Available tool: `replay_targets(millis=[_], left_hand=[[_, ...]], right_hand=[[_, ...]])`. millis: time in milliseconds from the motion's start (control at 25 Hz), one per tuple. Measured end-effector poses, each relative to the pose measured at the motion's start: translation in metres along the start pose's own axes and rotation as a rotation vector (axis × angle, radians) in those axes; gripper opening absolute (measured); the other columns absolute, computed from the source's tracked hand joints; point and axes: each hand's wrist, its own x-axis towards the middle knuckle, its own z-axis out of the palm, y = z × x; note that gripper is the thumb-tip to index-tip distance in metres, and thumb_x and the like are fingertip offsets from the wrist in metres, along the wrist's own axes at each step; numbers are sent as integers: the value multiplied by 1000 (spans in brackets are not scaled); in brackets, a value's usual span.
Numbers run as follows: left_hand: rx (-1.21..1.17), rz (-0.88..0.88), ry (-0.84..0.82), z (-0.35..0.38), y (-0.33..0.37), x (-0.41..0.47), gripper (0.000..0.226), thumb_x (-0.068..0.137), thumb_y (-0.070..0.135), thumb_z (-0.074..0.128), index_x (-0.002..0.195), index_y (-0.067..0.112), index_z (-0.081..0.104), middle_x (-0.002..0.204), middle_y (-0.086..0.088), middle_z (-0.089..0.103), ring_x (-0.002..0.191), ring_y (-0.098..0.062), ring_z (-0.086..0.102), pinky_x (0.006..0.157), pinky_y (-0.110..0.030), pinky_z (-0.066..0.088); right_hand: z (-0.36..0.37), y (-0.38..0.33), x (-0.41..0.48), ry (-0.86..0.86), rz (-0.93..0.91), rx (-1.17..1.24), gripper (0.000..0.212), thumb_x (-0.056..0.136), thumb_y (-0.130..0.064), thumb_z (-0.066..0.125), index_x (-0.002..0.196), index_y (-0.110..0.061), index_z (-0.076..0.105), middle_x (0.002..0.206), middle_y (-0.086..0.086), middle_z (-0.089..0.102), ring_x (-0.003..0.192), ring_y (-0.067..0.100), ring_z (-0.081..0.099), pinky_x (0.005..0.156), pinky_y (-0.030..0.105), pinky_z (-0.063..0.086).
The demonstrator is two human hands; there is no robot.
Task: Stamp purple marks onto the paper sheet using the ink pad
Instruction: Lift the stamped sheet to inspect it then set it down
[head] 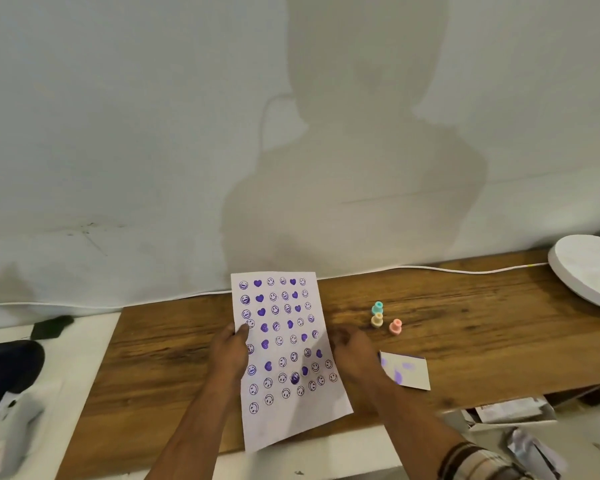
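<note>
A white paper sheet (pixel 284 344) covered with rows of purple smiley and heart marks is held tilted up over the wooden tabletop (pixel 160 355). My left hand (pixel 230 353) grips its left edge, thumb on the printed face. My right hand (pixel 351 351), blurred, is curled at the sheet's right edge and seems to hold it. The ink pad (pixel 409 371), a white square stained purple, lies just right of my right hand. Three small stamps stand beyond it: teal (pixel 377 307), beige (pixel 377 320) and pink (pixel 395 327). No stamp is in either hand.
A white round slab (pixel 589 271) lies at the far right. A white cable (pixel 465 270) runs along the wall. Dark objects (pixel 11 372) sit on the white surface at left. An open box and wrappers (pixel 510 412) lie below the table's right front edge.
</note>
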Motion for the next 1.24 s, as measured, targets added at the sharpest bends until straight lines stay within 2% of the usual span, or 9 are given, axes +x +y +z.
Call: replay_targets(millis=[120,200,360,520,600,800,920,1240], left_hand=[[-51,-13,-98,-14,27,-24,18,105,20,53,108,15,70,110,-17,77,99,-41,73,91,-63,56],[-132,-28,-165,-26,47,-48,20,105,21,52,116,16,69,107,-16,79,100,-43,74,91,-67,55],[-224,16,-247,-47,81,-99,27,107,20,48,125,16,67,119,-20,75,111,-47,69,99,-71,48],[-210,137,-194,-61,114,-151,25,108,20,47,112,17,71,116,-18,76,105,-43,72,94,-63,54],[-203,180,-183,-69,132,-177,25,107,22,48,110,19,73,113,-15,77,104,-42,72,95,-65,54],[-213,312,-200,-83,176,-236,26,106,24,49,112,21,73,113,-12,79,101,-38,75,92,-63,56],[-248,373,-209,-90,196,-271,26,106,23,49,114,21,73,113,-10,78,106,-37,73,94,-59,56],[-297,477,-259,-111,228,-329,30,107,23,47,126,19,70,119,-8,77,111,-34,72,99,-61,54]], right_hand=[[-29,-7,-12,-87,43,182,27,105,-13,53,125,-9,71,126,9,73,112,29,68,99,49,57],[-47,-15,-29,-162,88,349,29,107,-16,52,131,-10,68,129,6,73,116,28,68,101,53,56],[-78,-35,-73,-296,76,635,20,103,-23,65,118,-13,73,111,8,81,100,28,78,85,47,62],[-115,-68,-116,-287,-39,666,19,100,-25,69,112,-12,76,107,11,82,98,32,78,90,54,62],[-135,-85,-137,-277,-85,696,20,100,-25,70,113,-12,76,107,11,82,101,35,77,92,56,61],[-186,-125,-190,-259,-176,763,24,98,-27,71,114,-9,76,107,12,82,91,30,77,69,39,61],[-207,-140,-219,-238,-238,793,23,99,-28,70,114,-11,76,107,11,82,93,31,77,74,42,62],[-240,-168,-261,-270,-328,906,26,98,-27,70,115,-10,77,113,17,79,92,31,73,82,47,61]])
